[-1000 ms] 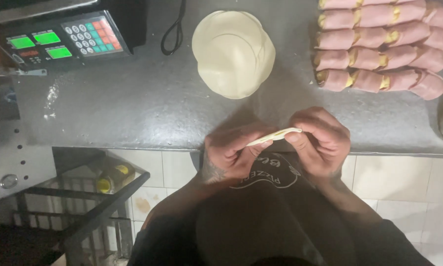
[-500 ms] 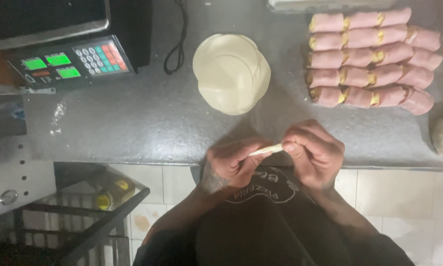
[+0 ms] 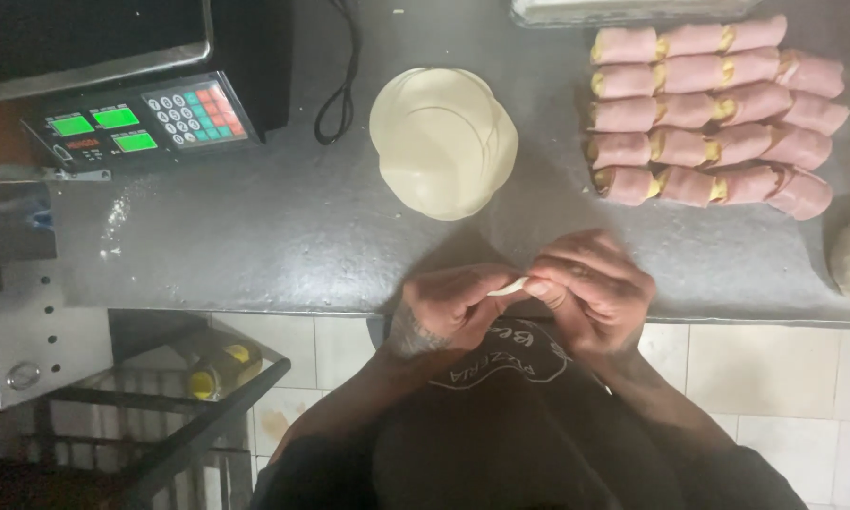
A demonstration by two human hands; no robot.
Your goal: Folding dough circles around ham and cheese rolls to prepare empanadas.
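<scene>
Dough piece [image 3: 510,286] pinched between left hand [image 3: 453,307] and right hand [image 3: 590,288] (one stack of dough discs [image 3: 442,140] beyond).

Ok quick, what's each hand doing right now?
Left hand: closed, pinching one end of the dough piece.
Right hand: closed on the other end of it.

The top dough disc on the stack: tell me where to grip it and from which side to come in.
Take the top dough disc at its near rim, coming from the counter's front edge. The discs lie flat and slightly fanned, so the overhanging edge can probably be peeled up without dragging those beneath. That side faces the left hand and right hand, both busy pinching a folded dough piece.
</scene>
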